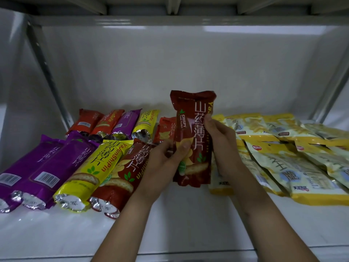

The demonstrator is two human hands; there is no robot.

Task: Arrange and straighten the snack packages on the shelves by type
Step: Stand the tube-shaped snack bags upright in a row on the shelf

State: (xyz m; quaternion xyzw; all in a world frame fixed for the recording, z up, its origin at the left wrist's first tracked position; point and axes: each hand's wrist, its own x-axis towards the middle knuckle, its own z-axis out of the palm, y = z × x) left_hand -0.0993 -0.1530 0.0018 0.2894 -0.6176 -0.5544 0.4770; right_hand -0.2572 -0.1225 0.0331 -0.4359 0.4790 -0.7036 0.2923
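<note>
I've got one view only, head cam, wide-angle, so no second view to overlap with. It looks fwd and slightly down into a white shelf (pixel 188 224) bay, square-on to the back wall. Cam sits close: the shelf's front edge runs along the bottom of frame, and both forearms come in from the bottom centre. The underside of the shelf above fills the top strip. Left and right uprights show at the frame sides, bowed outward by lens distortion. Back edge of the shelf lies approx mid-height. Left front corner and right front corner are both cut off.
</note>
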